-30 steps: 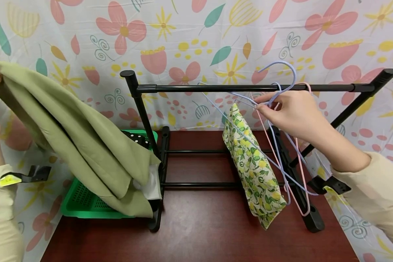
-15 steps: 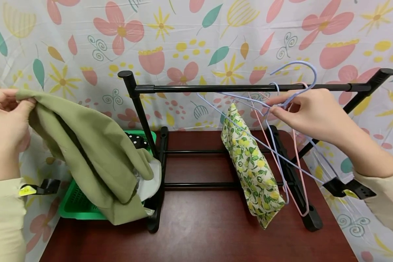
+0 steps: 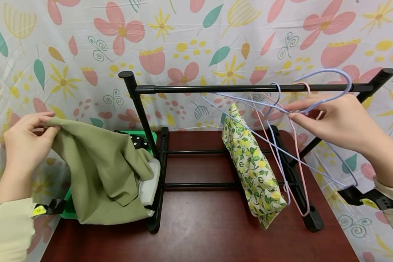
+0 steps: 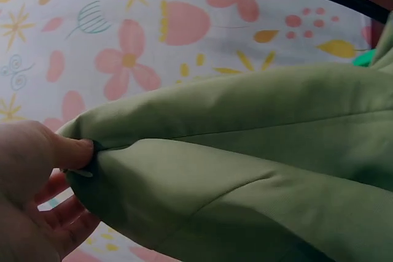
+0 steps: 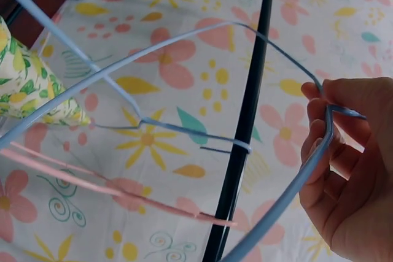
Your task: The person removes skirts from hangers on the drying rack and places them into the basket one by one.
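Observation:
My left hand [image 3: 31, 145] pinches the upper edge of an olive-green garment [image 3: 98, 167], which drapes down over the green basket at the left. In the left wrist view, thumb and fingers grip a fold of the same garment [image 4: 184, 188]. My right hand [image 3: 340, 120] pinches a blue hanger [image 3: 242, 127] at the neck below its hook. The hanger is tilted, its hook pointing up in front of the rail. In the right wrist view, the right hand [image 5: 350, 157] has the blue wire between thumb and fingers.
A black rack's top rail [image 3: 196, 88] runs across the middle. From it hang a lemon-print cloth [image 3: 252, 171], another blue hanger [image 3: 277, 89] and a pink hanger [image 3: 302, 182]. The green basket [image 3: 68, 211] also holds black polka-dot [image 3: 139, 142] and white [image 3: 150, 185] cloths.
My left hand has come down and to the right, bringing the garment's held edge lower over the basket. My right hand has moved right with the hanger, whose hook leans further right.

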